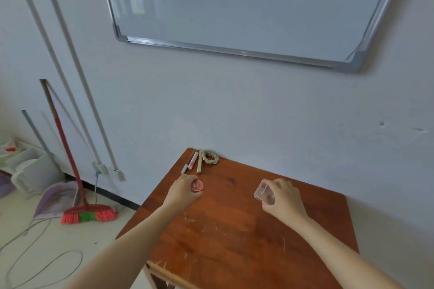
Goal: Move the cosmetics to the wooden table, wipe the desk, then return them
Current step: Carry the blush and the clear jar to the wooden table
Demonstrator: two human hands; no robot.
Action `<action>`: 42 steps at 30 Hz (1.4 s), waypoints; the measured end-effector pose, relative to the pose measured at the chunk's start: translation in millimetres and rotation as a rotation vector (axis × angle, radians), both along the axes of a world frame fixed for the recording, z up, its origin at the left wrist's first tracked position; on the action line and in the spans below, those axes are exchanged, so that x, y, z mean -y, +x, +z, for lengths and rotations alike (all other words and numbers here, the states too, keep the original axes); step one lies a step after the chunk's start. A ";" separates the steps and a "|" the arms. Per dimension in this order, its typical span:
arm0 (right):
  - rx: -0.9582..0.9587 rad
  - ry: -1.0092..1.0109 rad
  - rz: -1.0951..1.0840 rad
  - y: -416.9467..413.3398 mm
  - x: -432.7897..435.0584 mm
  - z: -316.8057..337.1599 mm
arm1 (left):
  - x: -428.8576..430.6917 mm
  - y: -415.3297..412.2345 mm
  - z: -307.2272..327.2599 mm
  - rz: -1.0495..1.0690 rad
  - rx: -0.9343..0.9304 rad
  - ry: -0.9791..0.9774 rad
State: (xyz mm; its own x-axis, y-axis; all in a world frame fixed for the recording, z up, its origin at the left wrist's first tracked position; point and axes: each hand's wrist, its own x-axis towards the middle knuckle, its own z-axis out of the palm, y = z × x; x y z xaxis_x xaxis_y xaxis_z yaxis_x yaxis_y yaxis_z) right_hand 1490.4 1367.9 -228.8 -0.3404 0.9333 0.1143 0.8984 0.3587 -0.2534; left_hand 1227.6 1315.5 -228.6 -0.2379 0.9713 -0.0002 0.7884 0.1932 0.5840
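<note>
Head view looks down on the wooden table, the largest thing in play, set against a pale wall under a whiteboard. This is the table the cosmetics are meant to go to, and several lie on it, so the moving stage looks partly done; equally it could be the return stage, and one moment cannot settle which.

Both hands are low over the top. The right hand has its fingers curled round a clear rectangular case, held tilted; whether the case touches the wood cannot be told. The left hand pinches a round red pot at the table surface, fingers closed on its rim.

At the far left corner, near the wall, lie a pink tube, a gold tube and a beige scrunchie, side by side.

No desk and no cloth are in sight, so wiping cannot be judged as done.
</note>
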 end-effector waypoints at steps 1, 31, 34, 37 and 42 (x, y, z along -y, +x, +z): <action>0.009 -0.014 0.008 -1.8 -13.8 -2.6 | -13.5 1.6 -1.5 -0.005 -0.010 -0.010; -0.181 -0.214 0.019 -89.8 -129.5 -73.9 | -135.5 -25.4 -83.8 -0.125 -0.538 -0.018; -0.157 -0.238 0.022 -108.1 -141.4 -77.6 | -107.1 -47.3 -84.0 -0.024 -0.497 -0.121; -0.118 -0.227 0.038 -123.7 -153.4 -82.8 | -83.2 -70.0 -86.1 0.030 -0.398 -0.189; -0.133 -0.238 0.021 -143.5 -167.1 -86.0 | -60.6 -89.5 -91.9 0.001 -0.320 -0.247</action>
State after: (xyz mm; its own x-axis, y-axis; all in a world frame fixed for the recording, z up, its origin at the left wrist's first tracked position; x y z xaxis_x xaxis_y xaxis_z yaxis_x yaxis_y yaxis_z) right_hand 1346.9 1535.1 -314.8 -0.3566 0.9322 -0.0623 0.8447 0.2932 -0.4479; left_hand 1138.1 1376.1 -320.4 -0.2650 0.9509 -0.1597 0.9226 0.2982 0.2447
